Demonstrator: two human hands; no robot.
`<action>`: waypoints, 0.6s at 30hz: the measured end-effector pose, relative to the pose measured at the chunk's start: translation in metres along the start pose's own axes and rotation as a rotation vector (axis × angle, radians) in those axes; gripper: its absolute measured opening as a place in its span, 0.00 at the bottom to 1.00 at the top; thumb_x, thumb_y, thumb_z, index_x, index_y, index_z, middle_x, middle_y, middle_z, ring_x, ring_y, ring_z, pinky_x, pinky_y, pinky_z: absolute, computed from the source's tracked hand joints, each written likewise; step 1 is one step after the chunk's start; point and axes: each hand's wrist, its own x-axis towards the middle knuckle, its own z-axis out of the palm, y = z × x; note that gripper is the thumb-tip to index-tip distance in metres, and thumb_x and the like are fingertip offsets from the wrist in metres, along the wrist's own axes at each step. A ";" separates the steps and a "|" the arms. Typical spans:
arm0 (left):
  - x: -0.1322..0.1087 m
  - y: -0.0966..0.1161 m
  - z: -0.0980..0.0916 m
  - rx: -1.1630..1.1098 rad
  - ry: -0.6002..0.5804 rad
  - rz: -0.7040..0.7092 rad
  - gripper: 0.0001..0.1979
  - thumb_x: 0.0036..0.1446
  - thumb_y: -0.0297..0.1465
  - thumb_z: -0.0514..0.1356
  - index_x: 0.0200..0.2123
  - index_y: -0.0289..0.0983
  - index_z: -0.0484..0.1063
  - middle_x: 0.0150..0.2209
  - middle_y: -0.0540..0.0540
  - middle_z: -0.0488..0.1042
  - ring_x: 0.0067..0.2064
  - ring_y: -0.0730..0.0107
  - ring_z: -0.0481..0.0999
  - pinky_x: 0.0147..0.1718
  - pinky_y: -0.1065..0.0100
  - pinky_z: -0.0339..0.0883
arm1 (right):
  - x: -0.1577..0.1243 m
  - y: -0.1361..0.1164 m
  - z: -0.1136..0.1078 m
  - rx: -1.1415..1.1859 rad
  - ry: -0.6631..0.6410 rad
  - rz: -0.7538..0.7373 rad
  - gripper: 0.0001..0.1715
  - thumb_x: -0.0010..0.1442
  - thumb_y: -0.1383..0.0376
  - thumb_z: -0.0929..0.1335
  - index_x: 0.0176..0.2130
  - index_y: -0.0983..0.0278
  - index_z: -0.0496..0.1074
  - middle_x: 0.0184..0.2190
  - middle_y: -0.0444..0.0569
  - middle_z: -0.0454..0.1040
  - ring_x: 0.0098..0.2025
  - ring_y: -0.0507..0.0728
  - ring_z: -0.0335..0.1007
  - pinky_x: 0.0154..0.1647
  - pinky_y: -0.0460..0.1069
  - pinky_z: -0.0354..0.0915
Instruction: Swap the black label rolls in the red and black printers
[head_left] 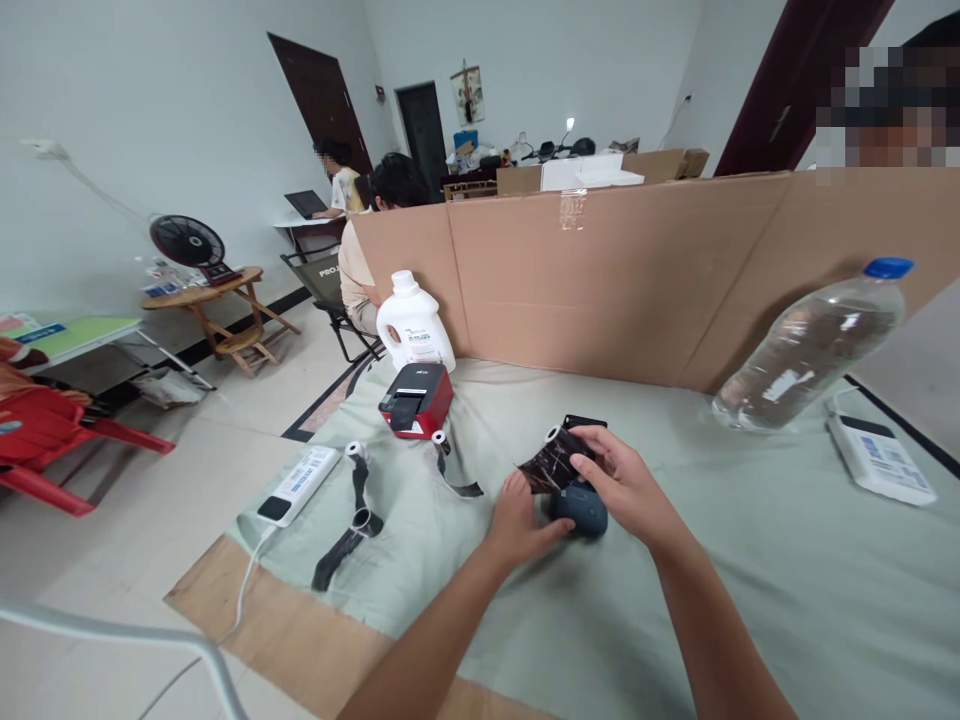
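My right hand (619, 480) grips a roll of shiny black ribbon (556, 462) wound on a white core, thumb across its right side. A length of film spreads from the roll toward my left hand (519, 522), whose fingertips are at its loose edge. The left thumb stretches out to the side of a small dark blue device (581, 510), which sits on the cloth under the roll. Behind the roll shows a black flap-like part (585, 422); whether it belongs to the device is hidden.
A red and black label printer (418, 400) stands by a white jug (415, 325). Used black ribbon pieces (349, 545) with white cores and a white power bank (300, 485) lie left. At right are a large water bottle (814, 345), another white device (879, 455) and a cardboard wall (600, 285).
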 end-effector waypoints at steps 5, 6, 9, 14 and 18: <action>-0.004 -0.012 0.004 -0.201 0.159 -0.045 0.37 0.55 0.51 0.65 0.62 0.37 0.64 0.59 0.35 0.70 0.60 0.47 0.69 0.61 0.46 0.61 | 0.000 0.005 -0.006 -0.014 -0.015 0.015 0.18 0.67 0.55 0.66 0.52 0.60 0.67 0.44 0.51 0.77 0.34 0.55 0.73 0.38 0.52 0.70; -0.004 -0.014 0.003 -0.253 0.187 -0.048 0.41 0.55 0.52 0.65 0.64 0.37 0.60 0.60 0.35 0.69 0.62 0.47 0.68 0.62 0.47 0.60 | 0.000 0.005 -0.007 -0.017 -0.036 0.014 0.17 0.67 0.55 0.66 0.52 0.60 0.67 0.45 0.51 0.77 0.35 0.55 0.73 0.39 0.52 0.70; -0.005 -0.011 0.000 -0.389 0.261 0.024 0.48 0.52 0.56 0.66 0.67 0.37 0.55 0.61 0.34 0.66 0.63 0.47 0.67 0.63 0.49 0.59 | -0.001 0.006 -0.010 -0.027 -0.119 0.013 0.16 0.67 0.56 0.66 0.51 0.60 0.68 0.48 0.52 0.76 0.44 0.58 0.74 0.43 0.53 0.71; -0.008 0.009 -0.008 -0.437 0.301 0.080 0.22 0.55 0.49 0.66 0.41 0.37 0.71 0.41 0.43 0.73 0.44 0.61 0.72 0.46 0.61 0.67 | 0.001 0.011 -0.015 -0.062 -0.149 0.015 0.16 0.65 0.55 0.66 0.49 0.60 0.68 0.47 0.52 0.76 0.49 0.60 0.73 0.48 0.55 0.71; -0.021 0.020 -0.007 -0.509 0.204 -0.203 0.20 0.59 0.47 0.62 0.28 0.37 0.66 0.27 0.50 0.68 0.32 0.71 0.67 0.34 0.69 0.63 | 0.005 0.020 -0.024 -0.249 -0.072 -0.009 0.15 0.64 0.56 0.65 0.48 0.60 0.70 0.45 0.51 0.74 0.42 0.59 0.73 0.44 0.55 0.71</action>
